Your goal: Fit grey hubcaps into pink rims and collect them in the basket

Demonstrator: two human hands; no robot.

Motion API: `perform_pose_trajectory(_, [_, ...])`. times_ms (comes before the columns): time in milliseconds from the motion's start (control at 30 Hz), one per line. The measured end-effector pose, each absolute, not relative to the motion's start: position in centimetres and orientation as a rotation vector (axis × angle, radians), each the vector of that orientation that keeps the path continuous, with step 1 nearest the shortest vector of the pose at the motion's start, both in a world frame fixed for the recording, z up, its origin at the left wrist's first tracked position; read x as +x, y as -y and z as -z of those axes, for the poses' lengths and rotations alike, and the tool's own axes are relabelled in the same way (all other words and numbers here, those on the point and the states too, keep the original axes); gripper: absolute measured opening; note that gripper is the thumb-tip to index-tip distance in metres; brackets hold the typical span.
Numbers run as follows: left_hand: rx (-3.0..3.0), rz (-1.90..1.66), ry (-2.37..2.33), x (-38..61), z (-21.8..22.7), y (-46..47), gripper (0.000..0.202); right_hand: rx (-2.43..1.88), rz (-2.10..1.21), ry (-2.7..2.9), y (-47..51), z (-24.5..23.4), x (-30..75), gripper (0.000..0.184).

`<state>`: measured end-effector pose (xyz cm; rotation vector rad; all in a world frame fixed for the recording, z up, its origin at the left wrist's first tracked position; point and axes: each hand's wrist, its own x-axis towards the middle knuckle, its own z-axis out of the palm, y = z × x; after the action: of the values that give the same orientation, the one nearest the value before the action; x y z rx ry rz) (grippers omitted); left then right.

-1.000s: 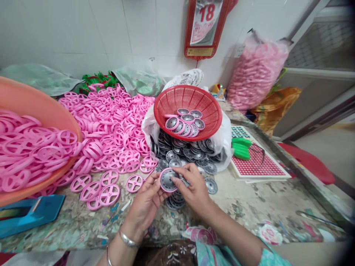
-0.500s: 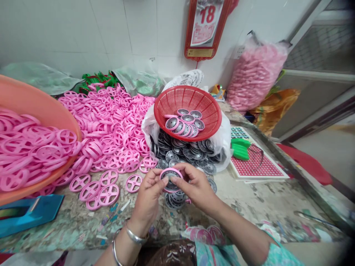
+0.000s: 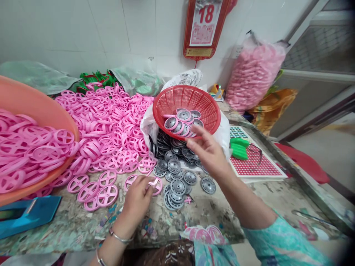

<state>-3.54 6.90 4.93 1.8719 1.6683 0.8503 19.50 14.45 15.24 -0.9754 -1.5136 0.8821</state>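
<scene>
My left hand [image 3: 138, 195] is low on the bench, fingers pinched on a pink spoked wheel [image 3: 155, 183] lying near the front. My right hand [image 3: 208, 149] is raised toward the red basket [image 3: 166, 99], fingers apart and holding nothing. The basket holds several assembled pink-and-grey wheels [image 3: 181, 122]. Loose grey hubcaps [image 3: 177, 184] lie between my hands, spilling from a white bag [image 3: 226, 136] under the basket. A big heap of pink wheels [image 3: 111, 118] covers the bench to the left.
An orange tub [image 3: 24, 103] full of pink wheels stands at far left, a blue tool [image 3: 27, 214] in front of it. A green object [image 3: 240, 147] rests on a red dotted board [image 3: 257, 166] to the right. A bag of pink parts [image 3: 255, 70] leans at the wall.
Both hands held one wheel together before. My right hand has since risen to the basket and is now open; an added wheel lies in the basket. My left hand dropped onto a pink wheel.
</scene>
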Motion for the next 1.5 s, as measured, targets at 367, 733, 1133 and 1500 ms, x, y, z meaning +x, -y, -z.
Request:
perform_pose_trajectory(367, [2.160,-0.455,-1.735,-3.1,-3.5,-6.4,0.017,-1.538,-0.411,2.685,-8.5,-8.2,18.6,0.043])
perform_pose_trajectory(733, [1.996,-0.394,-1.913,-2.8,-4.2,-8.4,0.033,-1.561,-0.519,2.635,-8.6,-8.0,18.4,0.040])
perform_pose_trajectory(1133, [0.735,-1.004,-0.976,-0.3,-8.2,-6.9,0.038,-1.201,-0.983,1.558,-8.9,-10.1,16.3,0.015])
perform_pose_trajectory(1500, [0.779,-1.162,-0.799,0.8,-9.4,-7.2,0.026,-1.105,-0.996,1.790,-9.3,-11.7,16.6,0.020])
